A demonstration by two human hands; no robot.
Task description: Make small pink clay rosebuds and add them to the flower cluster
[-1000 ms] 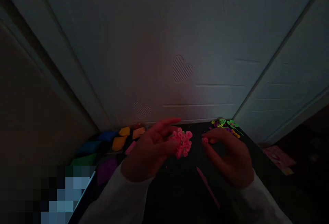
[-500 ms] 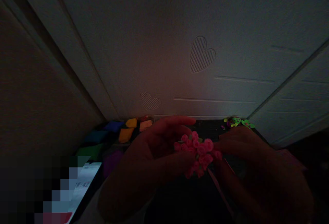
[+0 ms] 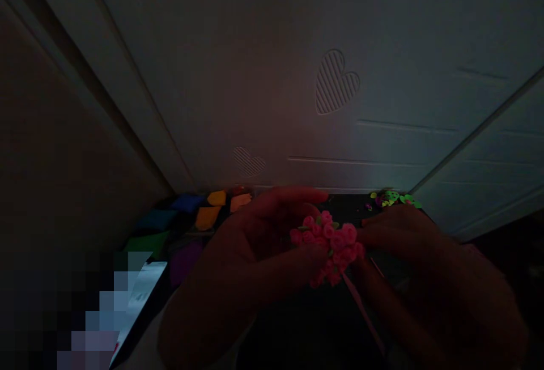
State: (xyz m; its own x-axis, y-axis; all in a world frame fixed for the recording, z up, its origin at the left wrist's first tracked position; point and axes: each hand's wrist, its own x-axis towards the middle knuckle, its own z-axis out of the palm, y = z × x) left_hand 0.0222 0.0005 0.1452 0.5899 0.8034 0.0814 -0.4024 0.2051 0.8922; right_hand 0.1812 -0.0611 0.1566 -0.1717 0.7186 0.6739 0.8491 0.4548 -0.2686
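Flower bunch point(image 3: 338, 239), one, pink: my left hand point(image 3: 238, 271) grips it. Rose point(image 3: 359, 250) at its three o'clock: my right hand point(image 3: 429, 279) pinches it.

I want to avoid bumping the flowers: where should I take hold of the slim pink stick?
Probably pinch the slim pink stick on its nearer half, coming from the near side: it slants across the dark tabletop, its far end appearing just below the pink flower bunch.

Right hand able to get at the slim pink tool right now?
Probably yes: the slim pink tool lies beside the right hand, with nothing seen resting on it, though that hand is at the pink rose cluster.
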